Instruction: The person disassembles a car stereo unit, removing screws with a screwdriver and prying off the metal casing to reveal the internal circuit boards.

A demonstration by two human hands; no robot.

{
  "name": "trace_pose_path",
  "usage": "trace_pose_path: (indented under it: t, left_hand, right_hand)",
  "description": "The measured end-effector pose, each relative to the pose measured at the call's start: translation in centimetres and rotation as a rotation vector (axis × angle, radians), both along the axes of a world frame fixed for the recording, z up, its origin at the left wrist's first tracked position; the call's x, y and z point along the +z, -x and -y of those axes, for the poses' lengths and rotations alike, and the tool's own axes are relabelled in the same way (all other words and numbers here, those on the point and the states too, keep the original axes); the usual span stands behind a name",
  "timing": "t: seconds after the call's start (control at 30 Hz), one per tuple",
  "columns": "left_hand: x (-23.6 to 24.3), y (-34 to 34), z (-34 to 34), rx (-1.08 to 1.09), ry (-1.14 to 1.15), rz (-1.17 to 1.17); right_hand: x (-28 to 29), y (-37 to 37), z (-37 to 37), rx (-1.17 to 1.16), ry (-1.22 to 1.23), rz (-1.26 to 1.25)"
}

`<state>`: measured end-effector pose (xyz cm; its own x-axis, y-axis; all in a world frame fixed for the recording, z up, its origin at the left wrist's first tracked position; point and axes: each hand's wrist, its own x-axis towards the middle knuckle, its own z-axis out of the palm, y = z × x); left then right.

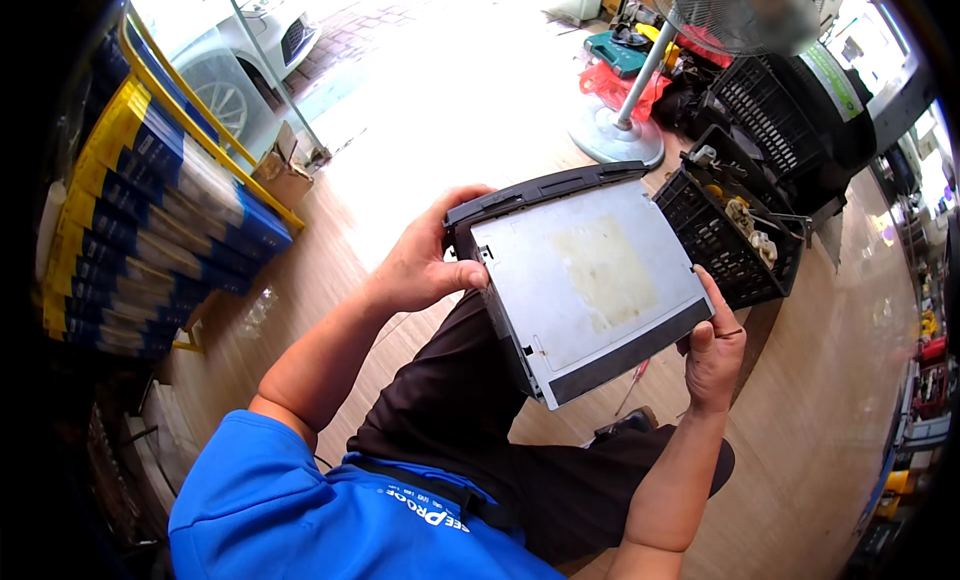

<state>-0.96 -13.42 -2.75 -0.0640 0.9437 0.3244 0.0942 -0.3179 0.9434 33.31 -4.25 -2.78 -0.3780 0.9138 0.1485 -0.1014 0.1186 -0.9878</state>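
A car-stereo-like metal unit (590, 280) with a black front bezel is held tilted above my lap, its flat silver panel facing up with a pale stained patch. My left hand (435, 255) grips its upper left corner, thumb on the side and fingers behind the bezel. My right hand (715, 345) is closed on its right edge near the lower corner. Below the unit, a thin screwdriver with a red part (632, 385) shows on the floor, partly hidden.
Stacked blue-and-yellow boxes (160, 220) in a yellow rack stand left; black crates with parts (735, 235) are at right, beside a standing fan (625, 120), a green case (610, 52) and bags. A white car (240, 40) is outside. Cluttered shelving (920, 400) lines the far right.
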Motion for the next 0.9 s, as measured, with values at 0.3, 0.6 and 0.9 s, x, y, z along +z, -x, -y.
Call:
trace_pose_path:
  t: [0.3,0.6,0.9]
  left_hand:
    - [-0.1,-0.1,0.1,-0.039,0.052,-0.021]
    - [0.5,0.1,-0.7,-0.041,0.126,-0.056]
    - [1.4,0.6,-2.6,-0.199,0.196,0.015]
  right_hand:
    - [-0.2,0.2,-0.2,-0.052,-0.165,0.014]
    - [1.1,0.5,0.5,-0.104,-0.166,0.051]
    - [1.6,1.3,-0.3,-0.198,-0.225,0.028]
